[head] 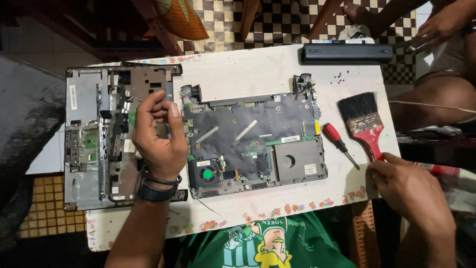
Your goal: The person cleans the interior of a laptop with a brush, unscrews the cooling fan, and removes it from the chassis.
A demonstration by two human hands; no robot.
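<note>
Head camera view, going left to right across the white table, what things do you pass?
Removed laptop cover → left hand → opened laptop base with its fan → red-handled screwdriver → red-handled paintbrush → right hand.

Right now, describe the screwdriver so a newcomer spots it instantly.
On the white table, look right of the opened laptop base. Between it and the red-handled paintbrush lies the screwdriver, the smaller tool with a red-and-black grip and thin metal shaft, no bristles.

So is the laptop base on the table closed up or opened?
Opened: the laptop base lies with its circuit board and cooling fan exposed, and the removed cover panel lies beside it under the left hand.
</note>
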